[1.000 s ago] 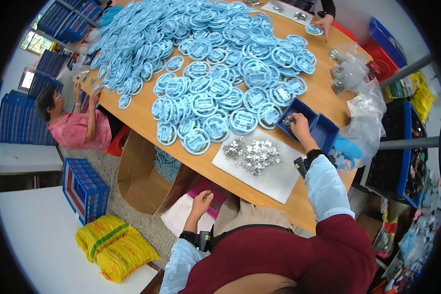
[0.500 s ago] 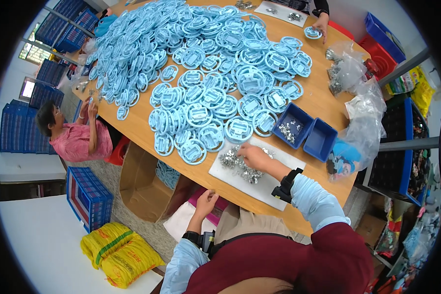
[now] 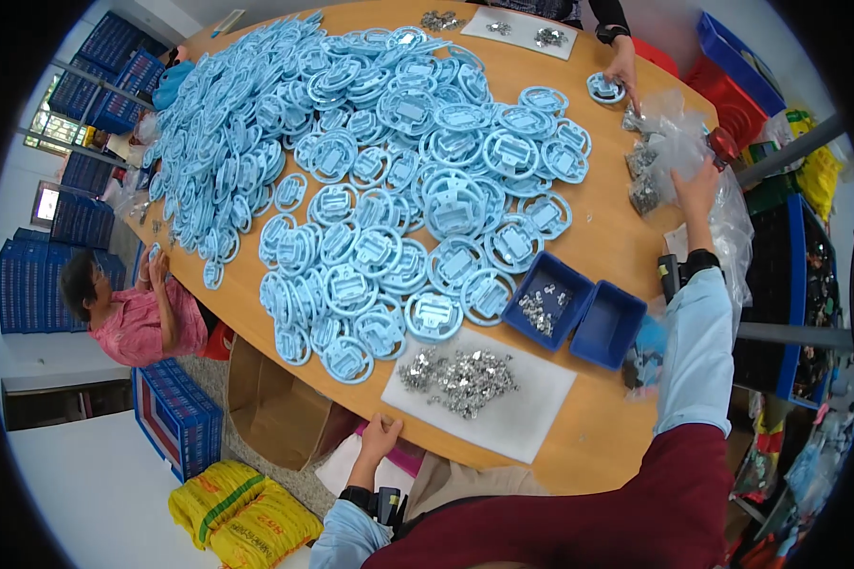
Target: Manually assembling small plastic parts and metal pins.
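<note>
My right hand [image 3: 697,190] reaches far to the right, over clear plastic bags [image 3: 726,223]. Its thumb and fingers are apart, just short of a red object [image 3: 722,144]; whether they touch the bag is unclear. At the table's near edge, my left hand [image 3: 380,438] is closed with curled fingers, and anything inside is hidden. A pile of small silver metal clips [image 3: 474,381] lies on a white board [image 3: 531,422] in front of me. Beyond it, many light blue round plastic frames [image 3: 432,313] are heaped up.
Two blue bins stand right of the board: one [image 3: 514,308] holds some clips, while the other [image 3: 609,327] shows a bare inside. Across the table, a co-worker's hand [image 3: 621,68] is beside a blue frame [image 3: 605,88]. Another person [image 3: 152,318] works at left. An open carton [image 3: 275,408] stands below the edge.
My right hand has left the clip pile and swung right to the plastic bags. My left hand stays closed near the table edge. The co-worker's hand has reached toward the bagged metal parts.
</note>
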The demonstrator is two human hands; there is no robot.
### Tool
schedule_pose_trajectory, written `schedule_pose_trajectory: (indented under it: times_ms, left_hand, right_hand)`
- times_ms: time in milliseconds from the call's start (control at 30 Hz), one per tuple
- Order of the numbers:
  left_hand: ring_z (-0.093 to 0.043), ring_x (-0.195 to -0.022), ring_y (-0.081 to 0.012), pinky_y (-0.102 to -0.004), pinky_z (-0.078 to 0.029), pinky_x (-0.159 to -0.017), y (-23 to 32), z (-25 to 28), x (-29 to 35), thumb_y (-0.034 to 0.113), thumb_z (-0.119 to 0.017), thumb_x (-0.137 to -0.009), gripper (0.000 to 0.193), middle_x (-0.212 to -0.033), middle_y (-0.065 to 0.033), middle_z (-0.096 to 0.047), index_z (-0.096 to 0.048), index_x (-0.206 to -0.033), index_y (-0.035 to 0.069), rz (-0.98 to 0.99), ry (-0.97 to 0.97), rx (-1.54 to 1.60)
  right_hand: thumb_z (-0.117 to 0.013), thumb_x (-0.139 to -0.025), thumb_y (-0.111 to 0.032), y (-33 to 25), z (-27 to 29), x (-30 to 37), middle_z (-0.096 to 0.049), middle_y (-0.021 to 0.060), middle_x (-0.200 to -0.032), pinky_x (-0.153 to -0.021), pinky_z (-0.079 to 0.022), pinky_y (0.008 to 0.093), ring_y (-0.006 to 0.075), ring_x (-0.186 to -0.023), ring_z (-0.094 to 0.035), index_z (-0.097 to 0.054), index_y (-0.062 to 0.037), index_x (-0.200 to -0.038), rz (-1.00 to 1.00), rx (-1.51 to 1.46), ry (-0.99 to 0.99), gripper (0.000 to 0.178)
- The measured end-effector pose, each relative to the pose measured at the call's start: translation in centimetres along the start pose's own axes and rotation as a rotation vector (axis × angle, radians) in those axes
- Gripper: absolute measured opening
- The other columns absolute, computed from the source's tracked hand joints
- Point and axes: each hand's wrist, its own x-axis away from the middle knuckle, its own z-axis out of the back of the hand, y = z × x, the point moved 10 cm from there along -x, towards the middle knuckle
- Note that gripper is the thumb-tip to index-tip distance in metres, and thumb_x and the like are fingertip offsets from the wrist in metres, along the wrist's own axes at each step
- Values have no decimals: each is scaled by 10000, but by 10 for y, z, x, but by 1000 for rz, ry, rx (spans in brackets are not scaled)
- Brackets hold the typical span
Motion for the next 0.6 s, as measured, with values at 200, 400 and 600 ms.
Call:
schedule_pose_trajectory:
  times_ms: [200,400,600]
  left_hand:
    - [-569,-606,-281,-367,-440,-572,17,5,-7,384,-651,-750,400,-644,-133,-563,-490,-731,18,15,7,-47]
    - [-565,-588,-271,-357,-443,-569,14,9,-5,376,-652,-750,393,-619,-128,-560,-500,-718,15,63,11,-75]
    - [-564,-571,-240,-340,-441,-554,19,9,-5,368,-661,-746,385,-614,-117,-562,-502,-709,20,49,33,-65]
  right_hand:
    - [-613,-737,-261,-6,-68,13,-589,195,-1089,-838,-452,440,371,-964,-579,-457,-106,-1235,-67,-129,-543,544]
    - [-503,-785,-87,-122,-56,59,-608,186,-982,-752,-472,449,365,-863,-597,-536,-91,-1088,172,-179,-538,306]
    - [-489,-793,-69,-117,-64,50,-612,176,-905,-688,-471,457,354,-821,-601,-546,-65,-985,111,-163,-597,200]
